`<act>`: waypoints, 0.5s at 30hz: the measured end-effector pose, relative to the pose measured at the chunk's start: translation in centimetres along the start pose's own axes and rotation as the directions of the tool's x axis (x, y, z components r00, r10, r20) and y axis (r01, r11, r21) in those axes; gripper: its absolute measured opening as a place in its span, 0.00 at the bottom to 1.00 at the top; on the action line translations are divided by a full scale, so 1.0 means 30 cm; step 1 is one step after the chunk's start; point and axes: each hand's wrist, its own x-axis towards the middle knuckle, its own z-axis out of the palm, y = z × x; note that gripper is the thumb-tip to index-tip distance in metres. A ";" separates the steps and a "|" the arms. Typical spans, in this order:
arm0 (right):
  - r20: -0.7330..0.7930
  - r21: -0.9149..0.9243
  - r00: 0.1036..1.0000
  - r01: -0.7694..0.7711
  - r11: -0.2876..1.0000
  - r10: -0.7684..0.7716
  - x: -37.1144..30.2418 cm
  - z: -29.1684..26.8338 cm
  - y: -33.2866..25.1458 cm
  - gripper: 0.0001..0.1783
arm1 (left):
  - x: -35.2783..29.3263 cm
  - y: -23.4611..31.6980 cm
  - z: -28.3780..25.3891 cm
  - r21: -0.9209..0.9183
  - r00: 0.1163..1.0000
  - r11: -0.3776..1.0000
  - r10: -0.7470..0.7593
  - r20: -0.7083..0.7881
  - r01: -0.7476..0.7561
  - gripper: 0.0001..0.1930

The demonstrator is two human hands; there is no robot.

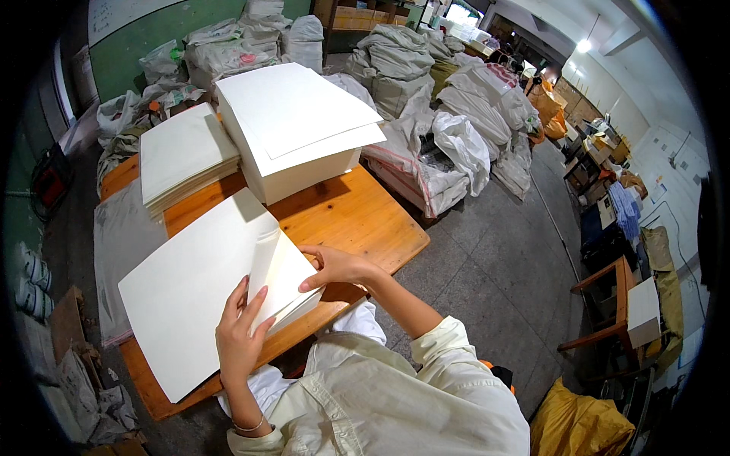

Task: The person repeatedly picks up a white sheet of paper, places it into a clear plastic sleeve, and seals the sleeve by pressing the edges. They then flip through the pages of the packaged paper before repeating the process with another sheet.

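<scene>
A pile of large white paper sheets (pixel 182 292) lies at the near edge of the wooden table (pixel 372 232). Its top sheets curl up and back toward the left along the right side, baring the sheets beneath. My left hand (pixel 242 327) rests against the near edge of this curl, with fingers stretched and apart. At the pile's right corner, my right hand (pixel 334 267) pinches the lower sheets, thumb on top; its other fingertips are partly hidden behind the paper. Beyond stand a tall stack of white sheets (pixel 296 114) and a lower cream stack (pixel 186 152).
Clear plastic film (pixel 125 258) hangs over the table's left side. Bulky white sacks (pixel 426 159) crowd the floor behind the table. At the right are a wooden frame stand (pixel 608 304) and a yellow sack (pixel 582 422). Cardboard scraps (pixel 72 327) lie at the left.
</scene>
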 end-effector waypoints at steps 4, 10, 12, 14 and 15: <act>0.087 0.105 0.995 0.034 0.994 -0.043 -0.007 -0.018 0.012 0.49 | -0.004 -0.009 0.007 -0.048 0.998 0.998 -0.031 -0.047 0.029 0.28; 0.090 0.008 0.996 0.000 1.000 -0.001 -0.011 -0.019 -0.008 0.51 | -0.012 -0.031 0.015 0.027 0.994 1.000 -0.006 -0.110 0.009 0.29; 0.067 0.039 0.998 0.005 0.999 -0.008 -0.018 -0.005 -0.018 0.48 | -0.012 -0.037 0.015 0.033 0.998 0.999 0.027 -0.065 -0.025 0.28; 0.042 0.034 0.999 0.003 0.999 -0.005 -0.019 -0.001 -0.019 0.46 | -0.001 -0.020 0.004 -0.020 0.996 0.996 0.086 -0.015 -0.086 0.27; 0.029 0.015 1.000 -0.003 1.000 0.002 -0.015 -0.002 -0.014 0.45 | 0.002 -0.005 -0.002 -0.008 0.997 0.997 0.076 -0.006 -0.076 0.27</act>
